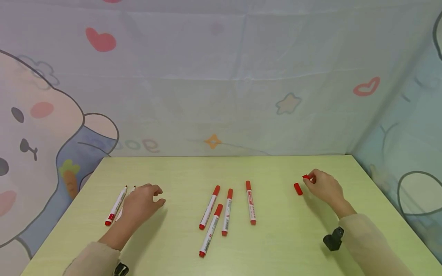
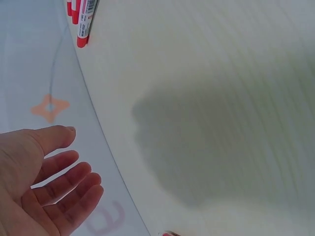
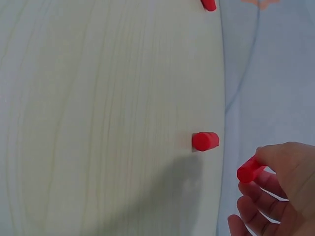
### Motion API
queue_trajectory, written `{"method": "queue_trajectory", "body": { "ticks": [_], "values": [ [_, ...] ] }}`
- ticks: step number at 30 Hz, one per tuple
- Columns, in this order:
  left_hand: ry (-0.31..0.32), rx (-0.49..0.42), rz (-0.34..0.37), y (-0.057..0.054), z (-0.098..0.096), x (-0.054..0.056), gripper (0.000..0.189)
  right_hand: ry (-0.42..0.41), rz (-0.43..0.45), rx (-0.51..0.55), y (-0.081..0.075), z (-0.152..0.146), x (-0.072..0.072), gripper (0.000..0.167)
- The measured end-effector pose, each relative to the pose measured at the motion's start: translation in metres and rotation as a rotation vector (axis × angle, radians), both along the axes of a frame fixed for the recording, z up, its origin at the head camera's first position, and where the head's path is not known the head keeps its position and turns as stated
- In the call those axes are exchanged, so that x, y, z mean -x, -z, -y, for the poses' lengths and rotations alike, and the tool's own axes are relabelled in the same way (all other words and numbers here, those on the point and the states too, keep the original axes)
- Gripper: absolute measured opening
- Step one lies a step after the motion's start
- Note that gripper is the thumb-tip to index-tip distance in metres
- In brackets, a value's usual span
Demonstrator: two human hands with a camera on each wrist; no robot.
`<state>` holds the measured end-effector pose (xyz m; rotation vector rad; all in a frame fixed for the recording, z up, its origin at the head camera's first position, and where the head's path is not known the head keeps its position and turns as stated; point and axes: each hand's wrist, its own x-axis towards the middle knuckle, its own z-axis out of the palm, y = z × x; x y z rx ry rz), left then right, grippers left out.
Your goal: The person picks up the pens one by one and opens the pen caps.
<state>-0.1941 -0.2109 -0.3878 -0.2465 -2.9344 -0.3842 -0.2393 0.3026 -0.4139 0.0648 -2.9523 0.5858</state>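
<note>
My right hand [image 1: 324,188] pinches a red marker cap [image 3: 250,170] between thumb and fingers, above the right side of the table. Close by, a second red cap [image 1: 298,189] lies on the tabletop. My left hand [image 1: 139,206] hovers over the table's left side with relaxed fingers and nothing in its grasp, as the left wrist view confirms. Beside it lies an uncapped red marker [image 1: 116,206], its dark tip pointing away from me. A second uncapped marker is mostly hidden behind that hand, only its tip [image 1: 134,188] and a bit of barrel showing.
Several capped red markers lie mid-table, among them a marker [image 1: 251,203] nearest the right hand and a marker [image 1: 210,230] nearest the front. A printed cloth [image 1: 179,96] hangs behind the pale wooden table [image 1: 276,245] and along its sides.
</note>
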Motion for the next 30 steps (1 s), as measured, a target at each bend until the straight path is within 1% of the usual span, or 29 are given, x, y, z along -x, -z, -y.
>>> {"method": "queue_trajectory", "body": {
  "ticks": [9, 12, 19, 30],
  "values": [
    [0.022, -0.006, 0.004, 0.004, -0.013, 0.000, 0.026, 0.027, 0.160, 0.008, 0.008, -0.007, 0.002, 0.032],
    [0.034, -0.022, -0.001, 0.005, -0.018, -0.001, 0.024, 0.028, 0.195, 0.009, 0.010, -0.008, 0.003, 0.033],
    [0.048, -0.040, 0.003, 0.007, -0.029, -0.001, 0.023, 0.017, 0.204, 0.001, 0.014, -0.006, 0.005, 0.033],
    [0.097, -0.068, -0.007, 0.012, -0.044, 0.000, 0.022, 0.026, 0.243, -0.019, 0.013, -0.004, 0.004, 0.034]
  ]
}}
